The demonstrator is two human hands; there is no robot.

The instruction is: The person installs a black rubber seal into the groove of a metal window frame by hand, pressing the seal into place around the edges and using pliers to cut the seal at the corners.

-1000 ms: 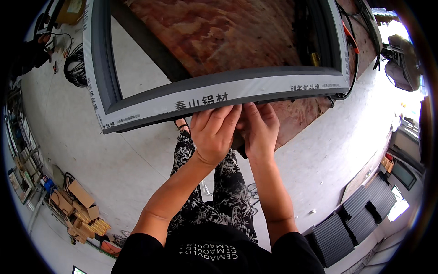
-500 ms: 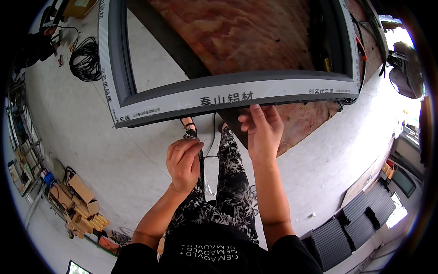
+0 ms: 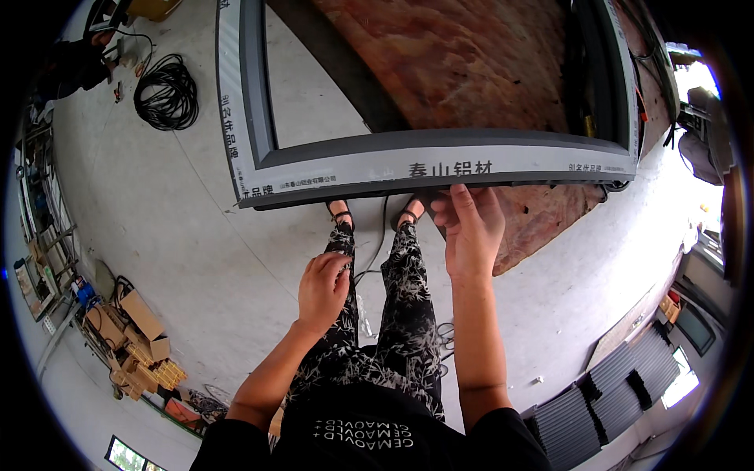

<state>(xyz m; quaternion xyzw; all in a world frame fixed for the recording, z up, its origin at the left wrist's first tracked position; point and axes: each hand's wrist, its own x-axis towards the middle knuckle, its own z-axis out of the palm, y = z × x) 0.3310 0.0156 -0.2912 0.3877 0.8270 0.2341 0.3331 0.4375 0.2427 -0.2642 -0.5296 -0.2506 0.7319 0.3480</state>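
Observation:
A grey metal window frame (image 3: 361, 147), covered with printed white protective film, lies across the upper middle. It rests over a reddish-brown slab-like tabletop (image 3: 452, 67). Along its near edge runs a thin black strip (image 3: 330, 198). My right hand (image 3: 473, 228) is at this edge, right of the middle, thumb against the strip and fingers curled beneath, partly hidden by the frame. Nearer to me and apart from the frame, my left hand (image 3: 323, 290) hovers over my leg. Its fingers are curled toward the thumb; whatever they may hold is hidden.
A coil of black cable (image 3: 166, 92) lies on the pale floor at the far left. Cardboard boxes (image 3: 141, 314) stand at the lower left. Dark corrugated panels (image 3: 601, 400) are at the lower right. Another person's dark sleeve (image 3: 75, 67) shows at the upper left.
The frame and floor have shifted rightward in the picture as the view turned. My right hand stays at the near edge. My left hand has dropped slightly away from the frame.

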